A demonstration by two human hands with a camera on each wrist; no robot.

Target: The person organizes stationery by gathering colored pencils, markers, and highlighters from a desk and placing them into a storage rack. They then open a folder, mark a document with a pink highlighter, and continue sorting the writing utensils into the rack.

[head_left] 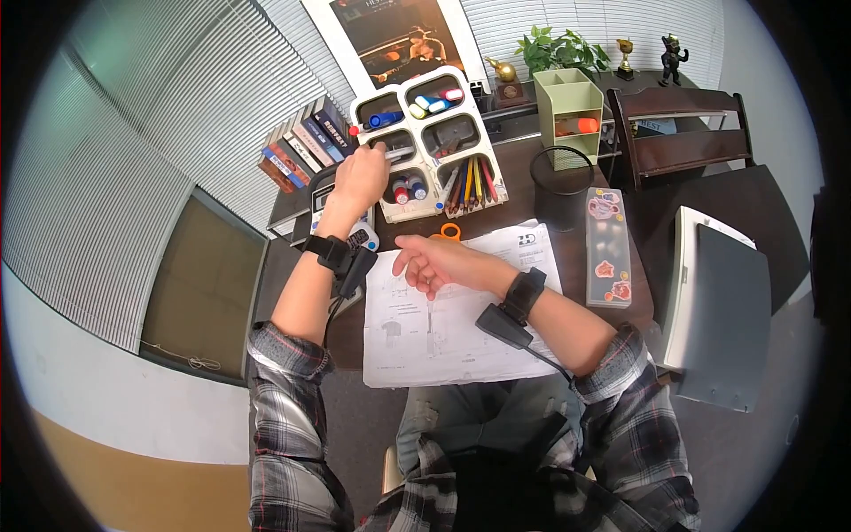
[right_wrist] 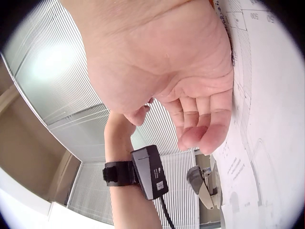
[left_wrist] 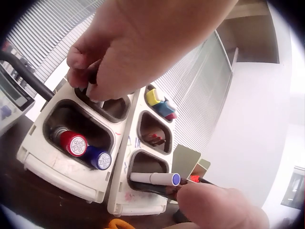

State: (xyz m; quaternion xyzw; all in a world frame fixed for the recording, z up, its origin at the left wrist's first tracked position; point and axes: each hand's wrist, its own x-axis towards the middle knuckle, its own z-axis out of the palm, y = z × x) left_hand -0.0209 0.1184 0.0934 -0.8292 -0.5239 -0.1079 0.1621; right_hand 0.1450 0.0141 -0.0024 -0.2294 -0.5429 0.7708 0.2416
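Observation:
My left hand (head_left: 362, 180) reaches into the middle left compartment of a white desk organizer (head_left: 433, 142). Its fingers pinch a whitish marker (head_left: 399, 153), mostly hidden by the hand in the left wrist view. Just in front of that compartment are a red stamp (left_wrist: 74, 143) and a blue stamp (left_wrist: 99, 157). Over the printed sheets (head_left: 461, 341) my right hand (head_left: 434, 264) hangs, palm turned up in the right wrist view, its fingers loosely bent around nothing. A white marker with a blue end (left_wrist: 155, 179) overlaps the organizer's front right compartment in the left wrist view.
Colored pencils (head_left: 474, 182), highlighters (head_left: 434, 104) and a blue marker (head_left: 385, 119) fill other compartments. Orange-handled scissors (head_left: 450, 231) lie before the organizer. A black mesh cup (head_left: 563, 199) and a stickered pencil case (head_left: 607, 248) stand to the right, books (head_left: 306, 142) to the left.

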